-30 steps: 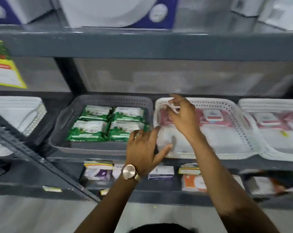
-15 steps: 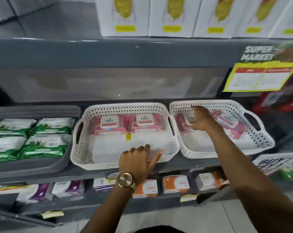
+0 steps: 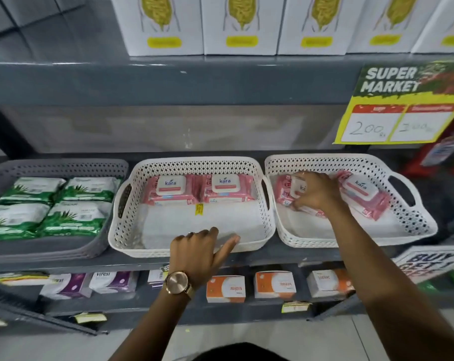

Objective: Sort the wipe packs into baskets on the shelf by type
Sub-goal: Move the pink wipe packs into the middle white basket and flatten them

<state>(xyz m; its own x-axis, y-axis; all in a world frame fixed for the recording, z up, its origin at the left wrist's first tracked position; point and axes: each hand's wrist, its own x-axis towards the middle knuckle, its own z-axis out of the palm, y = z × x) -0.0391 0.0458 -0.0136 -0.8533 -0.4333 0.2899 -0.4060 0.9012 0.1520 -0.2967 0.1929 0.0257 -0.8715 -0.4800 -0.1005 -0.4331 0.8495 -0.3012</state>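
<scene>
While right hand (image 3: 315, 192) grips a pink Kara pack (image 3: 298, 187), left hand (image 3: 199, 252) splayed, empty, on white basket (image 3: 194, 250).

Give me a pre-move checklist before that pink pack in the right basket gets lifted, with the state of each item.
1. Right hand on a pink pack in the right white basket: ok.
2. Grip fully closed around that pack: cannot tell, the hand hides its near side.
3. Left hand steadying the middle white basket at its front rim: ok.
4. Free floor space in the middle basket, in front of its two pink packs: ok.
5. Types kept apart, green packs alone in the grey basket: ok.
</scene>
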